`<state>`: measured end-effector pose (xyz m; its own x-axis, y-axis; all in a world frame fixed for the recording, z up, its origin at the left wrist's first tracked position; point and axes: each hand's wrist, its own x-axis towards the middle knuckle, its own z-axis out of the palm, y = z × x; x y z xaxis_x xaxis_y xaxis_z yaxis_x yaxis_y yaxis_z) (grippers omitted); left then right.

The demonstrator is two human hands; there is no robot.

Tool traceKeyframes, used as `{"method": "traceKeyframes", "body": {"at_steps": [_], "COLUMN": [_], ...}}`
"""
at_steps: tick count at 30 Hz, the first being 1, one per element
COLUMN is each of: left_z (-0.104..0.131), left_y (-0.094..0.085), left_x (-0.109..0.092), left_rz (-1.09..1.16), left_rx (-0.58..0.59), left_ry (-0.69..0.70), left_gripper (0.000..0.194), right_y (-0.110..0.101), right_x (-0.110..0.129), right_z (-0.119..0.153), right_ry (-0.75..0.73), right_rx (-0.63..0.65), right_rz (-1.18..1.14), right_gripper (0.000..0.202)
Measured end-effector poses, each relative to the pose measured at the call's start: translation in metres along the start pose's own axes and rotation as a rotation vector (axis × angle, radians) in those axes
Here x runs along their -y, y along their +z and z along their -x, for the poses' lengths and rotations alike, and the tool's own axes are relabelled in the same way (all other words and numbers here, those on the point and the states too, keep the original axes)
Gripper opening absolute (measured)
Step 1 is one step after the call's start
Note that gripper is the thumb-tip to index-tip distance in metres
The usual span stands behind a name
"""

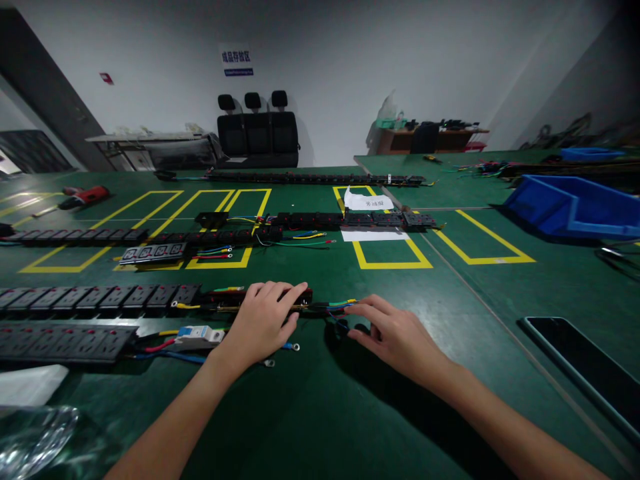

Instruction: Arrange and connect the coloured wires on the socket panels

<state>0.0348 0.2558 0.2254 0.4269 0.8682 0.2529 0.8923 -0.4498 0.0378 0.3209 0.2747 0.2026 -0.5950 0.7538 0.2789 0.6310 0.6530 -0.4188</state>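
Observation:
My left hand [267, 317] is closed over a short dark socket strip [304, 297], whose far side and underside are hidden by the fingers. From its right end run thin wires [330, 306] in green-yellow, red and blue. At their tips is my right hand [393, 327], thumb and fingers bent together on the wire ends. Left of my left hand lie a long black socket strip [135, 298] with a yellow ring-terminal wire [187, 306] and a nearer strip [70, 341]. The nearer strip's wires lead to a grey-white circuit breaker [200, 337].
More socket strips [320, 220] lie across the green table [310, 413], over yellow tape outlines. A blue bin [575, 207] and a phone [585, 367] are at the right. A red power drill [90, 196] lies far left, a clear plastic bag [35, 437] near left.

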Motion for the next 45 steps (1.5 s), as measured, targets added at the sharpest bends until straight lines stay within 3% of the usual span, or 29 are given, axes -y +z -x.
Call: {"method": "traceKeyframes", "body": {"at_steps": [12,20,25,33,45], "left_z": [-0.0006,-0.0001,-0.0010,-0.0011,-0.0001], "left_y": [-0.0013,-0.0013,-0.0015,-0.0019,-0.0022], "left_x": [-0.0006,-0.0010,-0.0011,-0.0018,-0.0008], "left_rz": [-0.003,-0.001,-0.003,0.000,-0.007], "left_rx": [-0.007,0.010,0.011,0.003,0.003], "left_ry": [0.004,-0.002,-0.004,0.002,0.003], "left_gripper": [0.052,0.053,0.053,0.053,0.053], "right_y": [0.0004,-0.0008,0.0008,0.0019,0.0032], "right_x": [-0.0021,0.0010,-0.0014,-0.0030,-0.0023], "right_z": [0.0004,0.0005,0.0003,-0.0008,-0.0008], "right_ry": [0.014,0.025,0.048,0.068,0.097], "right_rx": [-0.052,0.018,-0.044,-0.021,0.020], "right_rz": [0.049,0.086,0.066,0.160,0.207], "right_gripper": [0.023,0.025,0.017,0.029,0.031]}}
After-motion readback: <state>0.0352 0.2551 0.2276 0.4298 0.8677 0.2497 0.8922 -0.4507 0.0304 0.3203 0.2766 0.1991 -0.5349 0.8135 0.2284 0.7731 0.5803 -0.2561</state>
